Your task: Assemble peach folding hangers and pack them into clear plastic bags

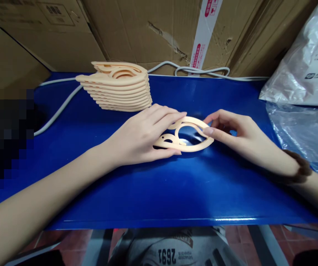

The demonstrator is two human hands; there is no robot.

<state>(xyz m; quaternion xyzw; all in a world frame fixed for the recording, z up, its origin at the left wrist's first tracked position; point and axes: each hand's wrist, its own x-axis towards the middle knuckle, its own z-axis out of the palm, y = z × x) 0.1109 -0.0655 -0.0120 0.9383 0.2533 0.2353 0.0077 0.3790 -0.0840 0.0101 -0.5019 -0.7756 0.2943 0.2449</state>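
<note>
Both hands grip one peach plastic piece (194, 147) at the centre of the blue table (161, 192).

The left hand (144, 136) comes in from 8 o'clock, fingers laid flat over the piece's left end and thumb at its lower edge, pinching it. The right hand (236, 135) comes in from 4 o'clock, thumb and fingertips pinching the right end. The piece is a flat loop with cut-outs, resting on or just above the table; cannot tell which. A stack of matching pieces (120, 92) sits at 11 o'clock from the hands, apart from them. A white cable (59, 111) runs along the far edge, past the stack. Cardboard boxes (153, 29) stand at 12 o'clock, plastic bags (305, 66) at 2 o'clock. There is a dark band (300, 170) on the right wrist.
</note>
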